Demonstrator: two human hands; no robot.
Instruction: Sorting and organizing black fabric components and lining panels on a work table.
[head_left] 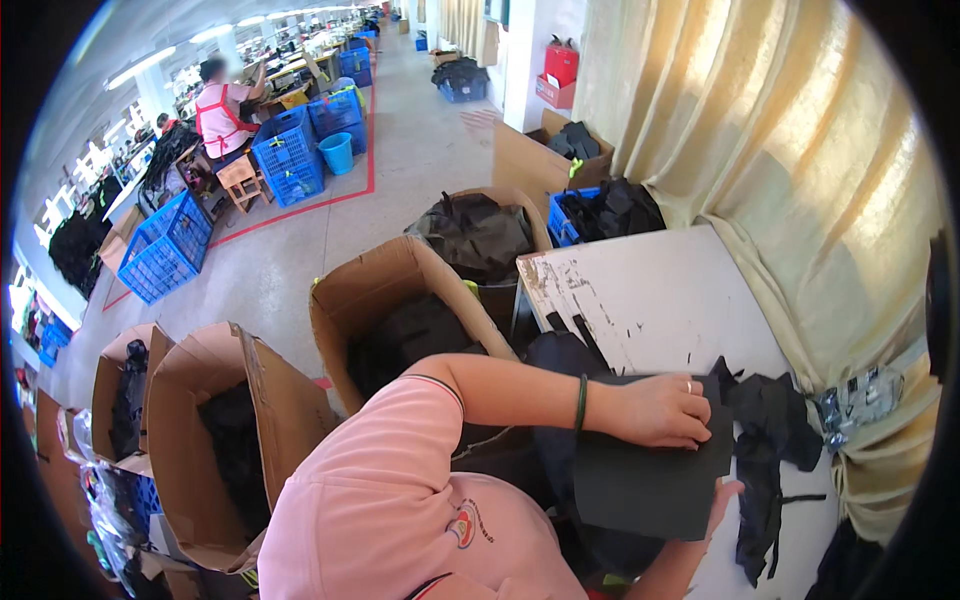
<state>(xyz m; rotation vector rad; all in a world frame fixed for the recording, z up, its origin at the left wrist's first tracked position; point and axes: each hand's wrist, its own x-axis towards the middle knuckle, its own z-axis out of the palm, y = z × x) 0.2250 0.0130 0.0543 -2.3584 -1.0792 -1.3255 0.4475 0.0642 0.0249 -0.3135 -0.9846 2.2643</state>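
Observation:
A stiff, flat black panel is in front of me, above the white table and some dark cloth. My left hand lies over its upper part, fingers curled and closed on the sheet. At the lower right edge, my right hand grips the same panel from beneath; most of its fingers are hidden behind it. Crumpled black fabric pieces with straps lie just beyond the panel on the table. Dark narrow strips rest near the table's left edge.
The white table has a worn, flaking edge. Cardboard boxes holding black material stand to my left, and a blue crate sits behind the table. Curtains hang along the right. Farther off, a person works by blue crates.

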